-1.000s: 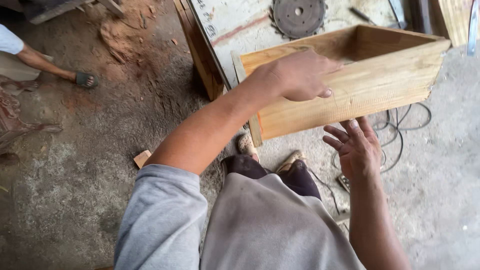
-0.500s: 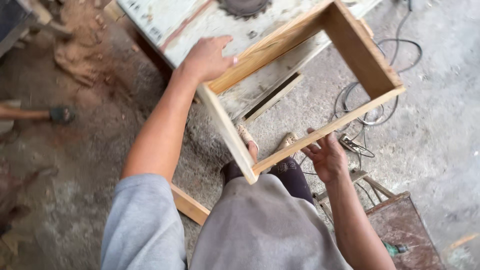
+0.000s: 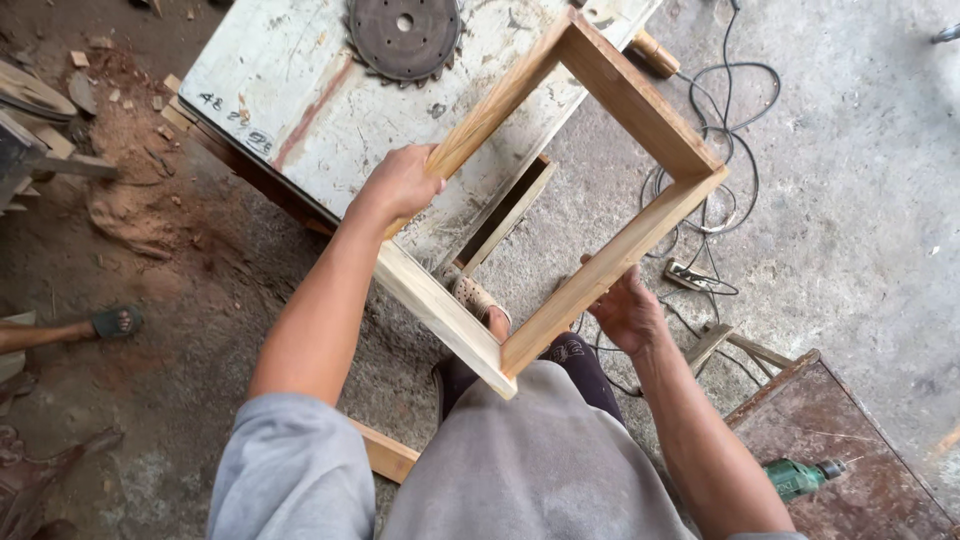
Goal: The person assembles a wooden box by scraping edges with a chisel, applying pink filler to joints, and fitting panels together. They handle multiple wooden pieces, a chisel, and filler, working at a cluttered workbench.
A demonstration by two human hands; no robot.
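Observation:
I hold a square open wooden frame (image 3: 640, 110) in the air in front of my body, tilted so I look straight through it. My left hand (image 3: 400, 182) grips its left side near the upper corner. My right hand (image 3: 628, 312) supports the lower right side from underneath, close to the bottom corner. Through the frame I see my sandalled foot (image 3: 478, 300) and the concrete floor.
A pale worn table (image 3: 300, 90) with a circular saw blade (image 3: 404, 36) stands ahead. Cables and a power strip (image 3: 688, 276) lie on the floor to the right. A green drill (image 3: 800, 476) rests on a rusty surface at lower right. Another person's foot (image 3: 116, 322) is at left.
The frame has turned from a side-on box view to an open face toward me and come closer. My right hand has gone from free beneath it to holding its lower side.

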